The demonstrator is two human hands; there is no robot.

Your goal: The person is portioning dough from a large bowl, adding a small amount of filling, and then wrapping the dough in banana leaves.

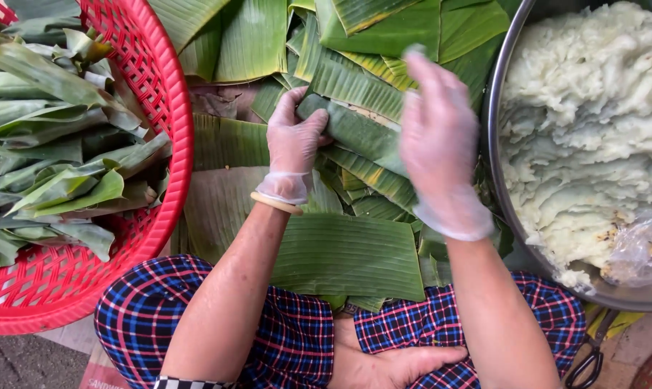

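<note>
Two gloved hands: left hand [295,140] clamped on a folded banana-leaf parcel [355,131], right hand [438,137] spread open above it.

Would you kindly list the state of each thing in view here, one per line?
left hand: gloved, gripping the end of a leaf strip
right hand: gloved, open, resting over the same strip
leaf strip: partly folded, lifted off the pile
banana leaf pile: flat, overlapping
red basket: full of folded leaf packets
metal basin: heaped with white dough
scissors: lying on the ground
</note>
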